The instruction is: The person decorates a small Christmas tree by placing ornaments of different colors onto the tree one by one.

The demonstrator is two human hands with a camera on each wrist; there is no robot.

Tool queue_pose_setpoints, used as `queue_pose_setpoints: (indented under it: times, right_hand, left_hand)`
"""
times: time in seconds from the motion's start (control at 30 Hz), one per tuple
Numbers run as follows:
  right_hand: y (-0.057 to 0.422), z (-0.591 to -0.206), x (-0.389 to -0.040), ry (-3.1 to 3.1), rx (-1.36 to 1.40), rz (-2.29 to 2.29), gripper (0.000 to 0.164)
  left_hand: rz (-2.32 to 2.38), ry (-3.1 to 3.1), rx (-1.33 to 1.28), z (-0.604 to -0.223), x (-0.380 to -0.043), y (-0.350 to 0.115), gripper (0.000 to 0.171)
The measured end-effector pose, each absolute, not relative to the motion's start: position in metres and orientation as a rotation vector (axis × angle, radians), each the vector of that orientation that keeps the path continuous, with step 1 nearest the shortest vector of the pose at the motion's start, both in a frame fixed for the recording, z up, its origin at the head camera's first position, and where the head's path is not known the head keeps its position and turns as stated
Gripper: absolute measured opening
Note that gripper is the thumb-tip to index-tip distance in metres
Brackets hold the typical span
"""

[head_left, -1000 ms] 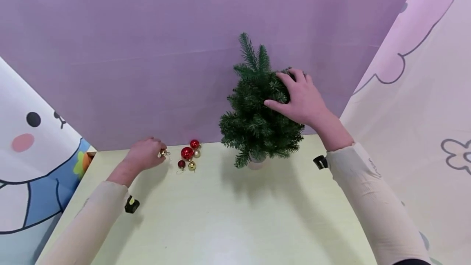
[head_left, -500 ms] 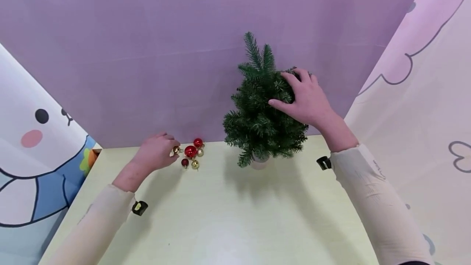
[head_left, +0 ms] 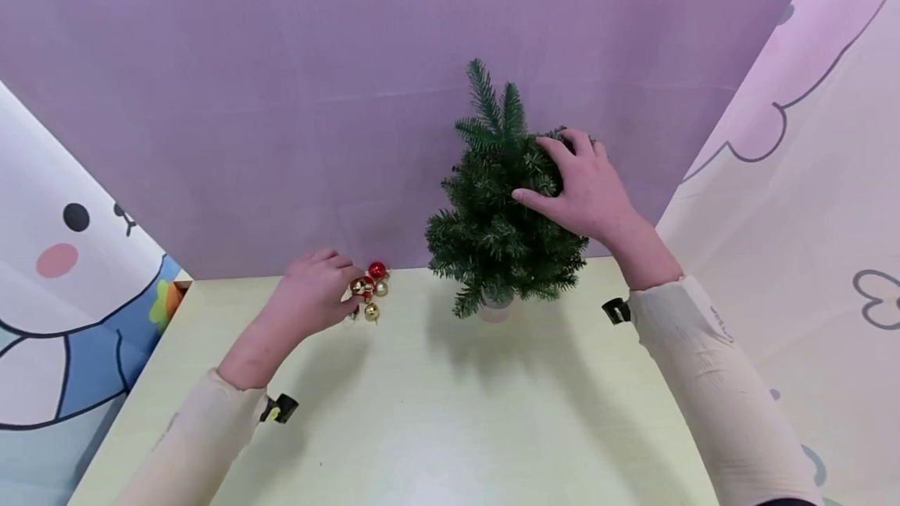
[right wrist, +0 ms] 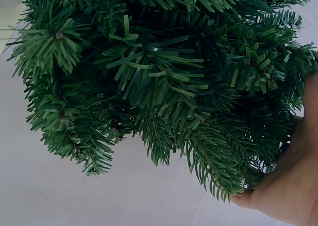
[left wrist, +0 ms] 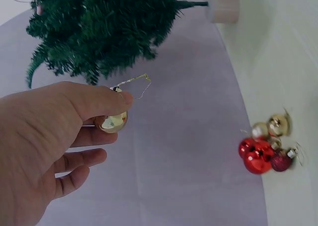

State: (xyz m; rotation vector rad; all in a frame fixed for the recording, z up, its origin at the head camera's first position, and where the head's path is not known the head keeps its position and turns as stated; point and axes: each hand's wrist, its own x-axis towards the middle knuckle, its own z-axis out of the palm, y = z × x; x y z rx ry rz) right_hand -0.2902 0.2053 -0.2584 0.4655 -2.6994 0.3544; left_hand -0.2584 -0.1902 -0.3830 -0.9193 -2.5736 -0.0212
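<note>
My left hand (head_left: 312, 299) pinches a shiny gold bauble (left wrist: 115, 123) between thumb and forefinger, its thin gold string loop hanging free. In the head view that bauble overlaps the small group of ornaments on the table. To the right stands a small green artificial Christmas tree (head_left: 485, 225) on a pale round base (head_left: 496, 311). My right hand (head_left: 591, 190) grips the tree's upper right side, thumb in front and fingers bent over the branches. Up close in the right wrist view, a fingertip meets a needle branch, and most of that hand is out of frame.
The ornaments at the table's back edge include a large red bauble (left wrist: 258, 161), a dark red glittery one (left wrist: 281, 161) and a gold one (left wrist: 278, 125). A purple cloth wall (head_left: 281, 139) rises behind. Printed curtains (head_left: 808, 256) flank both sides.
My left hand has moved to the right with the gold bauble, from beside the ornaments to over them in the head view. The right hand keeps its place on the tree.
</note>
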Motion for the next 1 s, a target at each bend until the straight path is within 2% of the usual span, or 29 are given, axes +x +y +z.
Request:
queue_pose_setpoints:
  times: [0.27, 1.0]
  right_hand:
    - [0.206, -0.257, -0.289, -2.705, 0.455, 0.369, 0.088]
    - [0.204, -0.258, -0.287, -2.713, 0.436, 0.363, 0.088]
  left_hand:
    - [-0.159, -2.494, -0.940, -0.375, -0.251, -0.171, 0.023]
    - [-0.339, -2.484, -0.940, -0.347, -0.245, -0.140, 0.028]
